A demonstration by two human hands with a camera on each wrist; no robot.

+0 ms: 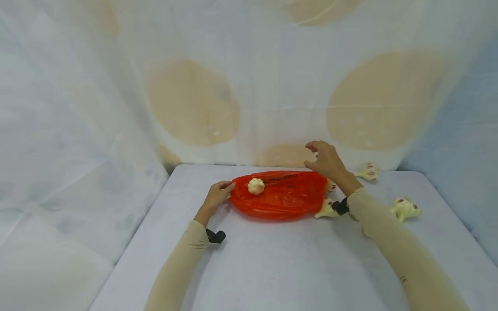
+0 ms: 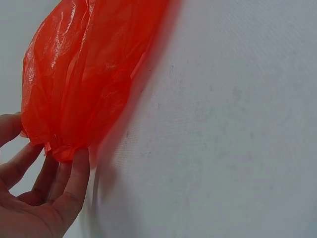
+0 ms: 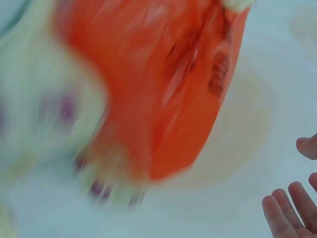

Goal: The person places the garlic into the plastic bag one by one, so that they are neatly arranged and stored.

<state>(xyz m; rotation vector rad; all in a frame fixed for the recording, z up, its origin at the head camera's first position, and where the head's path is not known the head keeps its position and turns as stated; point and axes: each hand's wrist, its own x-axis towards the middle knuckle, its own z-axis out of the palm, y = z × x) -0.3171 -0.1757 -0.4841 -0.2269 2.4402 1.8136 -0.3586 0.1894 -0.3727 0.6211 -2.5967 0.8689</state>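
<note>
A red plastic bag with dark print lies flat across the far part of the table. On its left part sits a pale, lobed garlic bulb. My left hand holds the bag's left end, thumb on one side and fingertips along the gathered edge. Raised above the bag's right end, my right hand is empty, its thumb and fingers spread apart. Just below it, a purple-marked garlic bulb touches the bag's right edge, with another bulb partly hidden behind the right wrist.
More garlic bulbs lie right of the bag, one at the back and one farther right. The right forearm partly covers that side. A white sheet with tan circles hangs behind the white table.
</note>
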